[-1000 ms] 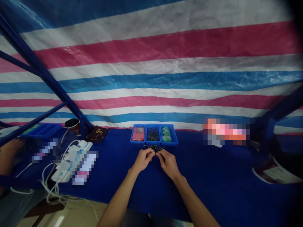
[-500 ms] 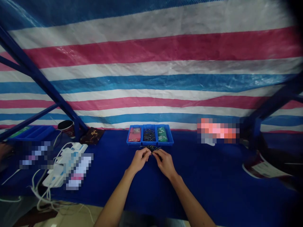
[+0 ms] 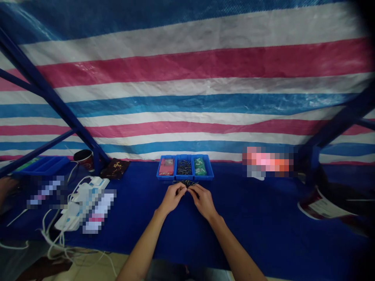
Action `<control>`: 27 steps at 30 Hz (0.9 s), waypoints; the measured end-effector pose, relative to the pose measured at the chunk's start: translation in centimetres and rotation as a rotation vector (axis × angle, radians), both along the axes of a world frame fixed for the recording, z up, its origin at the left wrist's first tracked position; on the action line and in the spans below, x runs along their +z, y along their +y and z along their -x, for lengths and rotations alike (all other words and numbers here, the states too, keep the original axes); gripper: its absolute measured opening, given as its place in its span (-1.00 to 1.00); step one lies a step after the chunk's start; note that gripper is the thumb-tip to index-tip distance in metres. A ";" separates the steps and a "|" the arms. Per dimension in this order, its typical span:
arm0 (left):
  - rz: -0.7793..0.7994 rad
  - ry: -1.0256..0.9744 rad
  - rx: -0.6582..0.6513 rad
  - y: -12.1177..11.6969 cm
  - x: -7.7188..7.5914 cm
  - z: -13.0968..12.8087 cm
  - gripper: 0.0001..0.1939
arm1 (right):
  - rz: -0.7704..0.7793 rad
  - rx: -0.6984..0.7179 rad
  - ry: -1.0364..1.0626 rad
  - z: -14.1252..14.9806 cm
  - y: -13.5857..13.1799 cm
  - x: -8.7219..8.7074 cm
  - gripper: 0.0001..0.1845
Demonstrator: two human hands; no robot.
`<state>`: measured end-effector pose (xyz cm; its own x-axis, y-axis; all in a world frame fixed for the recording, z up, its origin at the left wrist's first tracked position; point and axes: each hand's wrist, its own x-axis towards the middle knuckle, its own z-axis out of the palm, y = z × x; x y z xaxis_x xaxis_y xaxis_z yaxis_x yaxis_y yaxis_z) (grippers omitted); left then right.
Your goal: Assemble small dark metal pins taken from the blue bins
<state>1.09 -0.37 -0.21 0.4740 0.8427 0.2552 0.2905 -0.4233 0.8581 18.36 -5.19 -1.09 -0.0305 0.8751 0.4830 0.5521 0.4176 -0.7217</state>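
Here we go: a small heap of thin dark metal pins (image 3: 186, 182) lies on the counter (image 3: 258, 230), right against the front of the bins, and the left hand (image 3: 175, 199) and right hand (image 3: 202, 201) reach up from the bottom of the frame to meet over it, fingertips (image 3: 182, 189) pinching at the pins, though exactly how many they have is too small to tell. Just behind sit three joined blue plastic bins (image 3: 184, 178): a red packet (image 3: 166, 167) on the left, more dark pins (image 3: 184, 168) in the middle, a green packet (image 3: 199, 166) on the right. Open blue cloth runs out on both sides of the hands and down to the near edge. Left to right along the counter: another person's hand (image 3: 6, 185) at the far edge, a blue compartment tray (image 3: 43, 165), a paper cup (image 3: 84, 160), a white power strip (image 3: 82, 205) trailing cords over the edge, a dark pouch (image 3: 115, 168), then a pixelated object (image 3: 266, 162) and a printed sheet (image 3: 319, 207). A striped tarp (image 3: 187, 78) hangs behind, crossed by blue steel framing (image 3: 49, 97).
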 end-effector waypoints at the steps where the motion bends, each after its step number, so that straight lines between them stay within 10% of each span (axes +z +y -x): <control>1: -0.011 0.002 0.004 0.0 0.0 0.0 -0.67 | 0.004 -0.003 -0.005 0.0 0.0 0.1 -0.75; 27: -0.016 0.001 0.014 0.1 0.0 -0.1 -0.65 | -0.012 0.003 0.022 0.0 0.1 -0.2 -0.74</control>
